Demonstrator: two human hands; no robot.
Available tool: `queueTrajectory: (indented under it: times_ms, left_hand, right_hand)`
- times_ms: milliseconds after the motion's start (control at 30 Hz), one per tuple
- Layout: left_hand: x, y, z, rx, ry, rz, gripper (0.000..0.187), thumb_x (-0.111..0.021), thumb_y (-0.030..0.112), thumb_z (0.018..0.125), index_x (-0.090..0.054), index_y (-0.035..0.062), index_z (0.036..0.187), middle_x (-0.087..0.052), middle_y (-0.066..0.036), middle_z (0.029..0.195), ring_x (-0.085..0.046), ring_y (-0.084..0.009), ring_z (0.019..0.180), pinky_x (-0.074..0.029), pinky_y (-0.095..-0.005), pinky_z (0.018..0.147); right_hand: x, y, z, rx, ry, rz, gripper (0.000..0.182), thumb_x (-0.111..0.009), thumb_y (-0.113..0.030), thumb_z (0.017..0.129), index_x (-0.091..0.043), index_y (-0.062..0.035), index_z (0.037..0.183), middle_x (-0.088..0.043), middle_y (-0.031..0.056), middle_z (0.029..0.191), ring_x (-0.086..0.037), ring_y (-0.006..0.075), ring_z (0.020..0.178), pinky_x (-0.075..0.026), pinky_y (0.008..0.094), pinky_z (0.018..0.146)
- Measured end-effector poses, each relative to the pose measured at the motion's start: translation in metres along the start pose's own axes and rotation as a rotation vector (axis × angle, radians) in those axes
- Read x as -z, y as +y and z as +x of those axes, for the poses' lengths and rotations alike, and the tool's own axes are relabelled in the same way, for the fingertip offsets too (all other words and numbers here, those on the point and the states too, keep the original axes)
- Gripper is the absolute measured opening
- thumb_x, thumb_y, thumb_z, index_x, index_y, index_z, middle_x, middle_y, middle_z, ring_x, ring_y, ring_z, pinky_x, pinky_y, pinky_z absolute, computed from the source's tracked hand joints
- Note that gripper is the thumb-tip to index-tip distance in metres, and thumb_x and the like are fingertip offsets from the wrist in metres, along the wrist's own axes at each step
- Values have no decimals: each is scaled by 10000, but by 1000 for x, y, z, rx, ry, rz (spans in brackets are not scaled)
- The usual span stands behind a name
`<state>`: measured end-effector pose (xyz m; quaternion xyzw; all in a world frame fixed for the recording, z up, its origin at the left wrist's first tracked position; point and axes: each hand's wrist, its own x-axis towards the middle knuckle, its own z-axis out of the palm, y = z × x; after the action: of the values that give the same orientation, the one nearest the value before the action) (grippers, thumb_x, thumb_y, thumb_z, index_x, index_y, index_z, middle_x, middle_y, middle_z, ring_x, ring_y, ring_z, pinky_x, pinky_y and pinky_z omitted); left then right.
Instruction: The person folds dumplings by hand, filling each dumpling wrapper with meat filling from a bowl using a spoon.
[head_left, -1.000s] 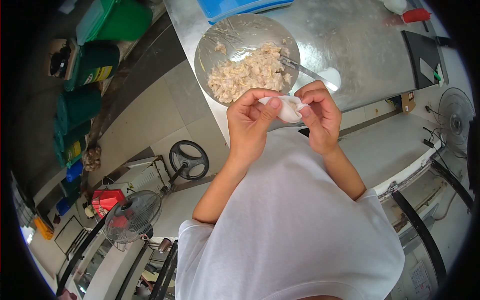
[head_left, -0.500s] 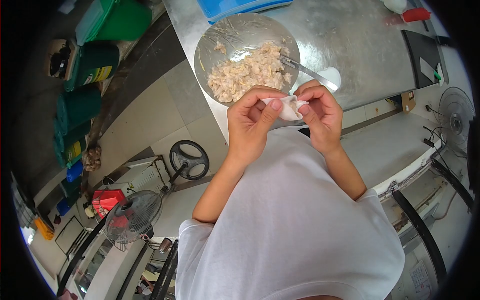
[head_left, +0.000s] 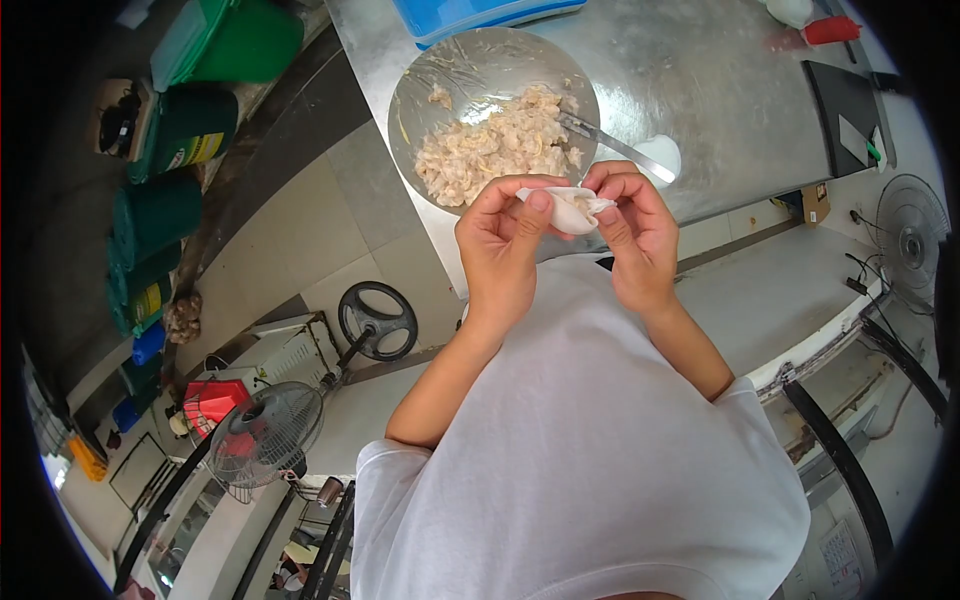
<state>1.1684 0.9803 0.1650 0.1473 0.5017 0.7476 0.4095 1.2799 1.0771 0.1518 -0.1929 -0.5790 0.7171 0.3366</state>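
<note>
Both hands hold a small dumpling [head_left: 573,209], its thin white wrapper folded over with a little pale filling showing near the right end. My left hand [head_left: 505,245] pinches its left end between thumb and fingers. At the right end, my right hand [head_left: 640,235] presses the wrapper between thumb and forefinger. Just beyond the hands is a round metal bowl [head_left: 420,85] with a mound of pale, chunky filling [head_left: 500,150]. A flat metal spatula [head_left: 620,147] rests in the filling, its handle end reaching over a white round piece [head_left: 662,155].
The bowl stands on a steel table [head_left: 730,110], with a blue plastic container [head_left: 480,15] behind it. A black board [head_left: 840,115] and a red object [head_left: 832,30] are at the right. Green bins [head_left: 185,130] line the left, and a fan [head_left: 265,430] stands lower left.
The dumpling's wrapper has turned slightly and looks more folded over along its length. My hands have shifted slightly left, still pinching both ends.
</note>
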Motion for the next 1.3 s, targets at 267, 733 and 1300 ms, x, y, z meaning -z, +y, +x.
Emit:
queueTrajectory:
  times_ms: [267,733,1300]
  left_hand:
    - [-2,5,3,-89,-28,149,219,-603,165,972,-638,-38,1046,-670,-112,1043,-655,-145,871,-560,-282,735]
    - [-1,-1,1,-18,-83,-47,216,-658,111,927,-580,-30,1070,-602,-116,1104,-633,-171,971,-591,-285,683]
    - [1,7,2,35,-78,67,222,-624,135,950,-604,-32,1095,-665,-126,1027,-672,-161,842,-600,-305,660]
  right_hand:
    - [2,3,0,3,22,-47,164,-609,-111,956,-550,5,1057,-524,84,1107,-516,145,1007,-431,285,900]
    - [1,2,1,40,51,-97,137,-580,-130,972,-531,-15,1028,-503,67,1053,-488,129,961,-413,270,870]
    - [9,0,3,21,-31,-170,168,-653,-132,916,-591,-12,1016,-549,49,993,-486,127,918,-393,258,833]
